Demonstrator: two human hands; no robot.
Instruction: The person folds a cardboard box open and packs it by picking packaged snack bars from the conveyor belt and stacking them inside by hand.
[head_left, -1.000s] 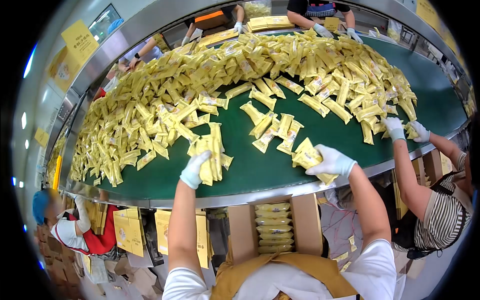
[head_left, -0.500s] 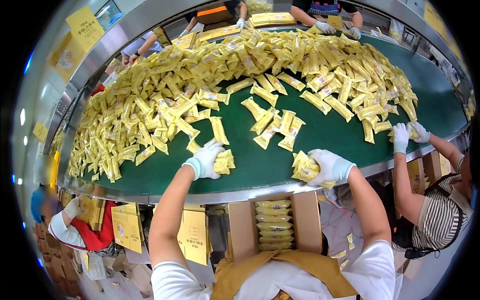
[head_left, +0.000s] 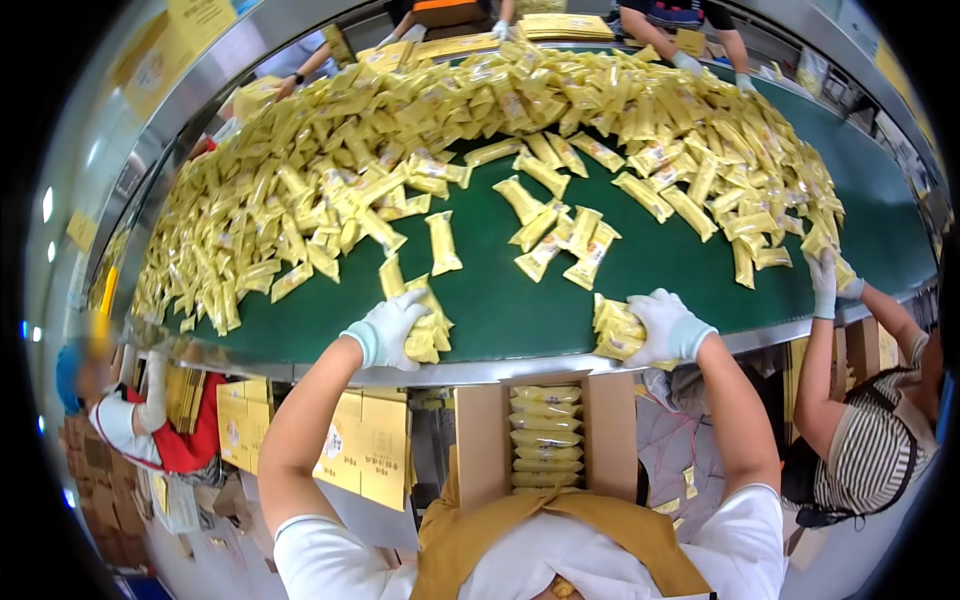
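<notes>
My left hand [head_left: 388,328], in a white glove, is closed around yellow wrapped snack packets [head_left: 430,335] near the front edge of the green belt [head_left: 490,300]. Another packet [head_left: 391,275] lies just past its fingertips. On the other side, my right hand [head_left: 665,325], also gloved, grips a small bunch of the same packets [head_left: 615,328], its fingers curled over their right side. Between and below both hands stands an open cardboard box [head_left: 483,440] with a row of packets [head_left: 547,423] stacked inside. Several loose packets [head_left: 540,240] lie on the belt ahead.
A large heap of packets [head_left: 400,130] spreads along the far side of the belt. A metal rim [head_left: 520,368] edges it. Folded yellow cartons [head_left: 365,450] stand left of the box. Co-workers are at left, right [head_left: 870,430] and across; the right one's gloved hands hold a packet.
My left hand has shifted left and its fingers now gather more packets. My right hand keeps its bunch, slightly farther right. The right co-worker's hands have lifted a packet.
</notes>
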